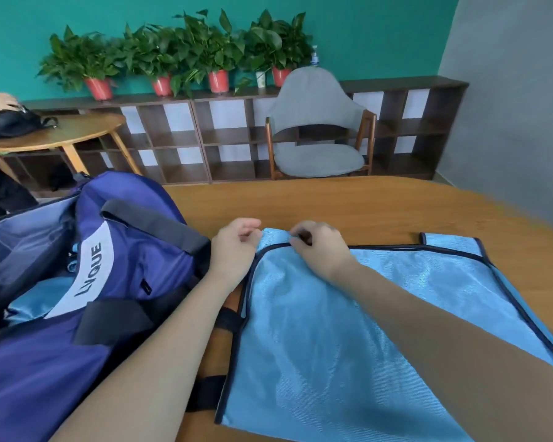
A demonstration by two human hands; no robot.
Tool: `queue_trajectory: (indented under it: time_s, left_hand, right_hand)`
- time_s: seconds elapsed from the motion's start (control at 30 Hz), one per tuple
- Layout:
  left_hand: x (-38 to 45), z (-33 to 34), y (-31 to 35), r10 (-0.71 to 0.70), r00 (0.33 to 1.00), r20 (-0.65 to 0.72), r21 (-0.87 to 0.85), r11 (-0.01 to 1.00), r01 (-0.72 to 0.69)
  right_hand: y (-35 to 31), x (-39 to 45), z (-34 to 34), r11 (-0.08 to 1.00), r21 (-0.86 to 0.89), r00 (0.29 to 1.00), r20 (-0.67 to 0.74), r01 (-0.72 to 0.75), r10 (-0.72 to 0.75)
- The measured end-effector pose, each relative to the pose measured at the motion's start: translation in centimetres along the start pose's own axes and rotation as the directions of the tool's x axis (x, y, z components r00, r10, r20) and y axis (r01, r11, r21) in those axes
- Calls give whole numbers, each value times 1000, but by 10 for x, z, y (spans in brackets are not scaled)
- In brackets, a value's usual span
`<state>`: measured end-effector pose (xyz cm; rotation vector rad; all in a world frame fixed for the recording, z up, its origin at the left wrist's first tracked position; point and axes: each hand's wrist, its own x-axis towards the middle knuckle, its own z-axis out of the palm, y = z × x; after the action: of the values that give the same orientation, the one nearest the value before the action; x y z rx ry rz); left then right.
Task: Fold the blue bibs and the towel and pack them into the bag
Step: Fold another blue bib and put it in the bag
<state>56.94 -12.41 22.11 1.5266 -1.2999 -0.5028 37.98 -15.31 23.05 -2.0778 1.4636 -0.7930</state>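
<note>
Both hands are up at the far edge of the blue bib (332,330), which lies spread flat on the wooden table (380,205), and this looks like the start of a fold. The right hand (320,250) has its fingers curled down and pinched on the strap tab at the bib's far left corner, right on the dark trim. The left hand (235,247) sits just beside it, fingertips bunched at the same tab's outer edge; whether it truly grips cloth or only touches it, I cannot tell. From those fingers the whole sheet runs back toward the person and off to the right, its long axis stretching rightward to the second strap tab (450,242), well apart from either hand. So the right hand is the nearer one to that far tab, and I'd judge the fold turns on carrying this pinched corner across or toward the body. The open bag (115,282) waits just left of the left wrist, light blue fabric already showing inside.
</note>
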Motion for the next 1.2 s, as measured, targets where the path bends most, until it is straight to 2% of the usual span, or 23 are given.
queue_trajectory:
  time_s: [0.1, 0.23, 0.33, 0.5, 0.63, 0.77, 1.2]
  left_hand:
    - [4, -4, -3, -34, 999, 24, -78, 996, 36]
    - [12, -8, -5, -73, 990, 117, -180, 979, 93]
    - [17, -15, -8, -63, 982, 180, -194, 976, 99]
    - [20, -20, -13, -70, 988, 136, -207, 973, 98]
    - [19, -18, -13, -85, 988, 132, -126, 987, 102]
    - [10, -14, -3, -34, 995, 91, 25, 999, 31]
    - [8, -20, 3, 19, 995, 98, 154, 987, -34]
  right_hand:
    - [7, -1, 4, 997, 73, 998, -66, -11, 16]
    - [6, -3, 2, 993, 119, 999, -44, -3, 9]
    - [9, -2, 4, 994, 111, 1000, -28, -11, 14]
    - [11, -1, 2, 988, 154, 994, -101, -31, 46]
    - [10, -2, 1, 994, 106, 998, -61, -18, 25]
    - [12, -2, 1, 997, 76, 998, -61, 2, 3]
    - [13, 0, 6, 1000, 10, 999, -43, 7, -6]
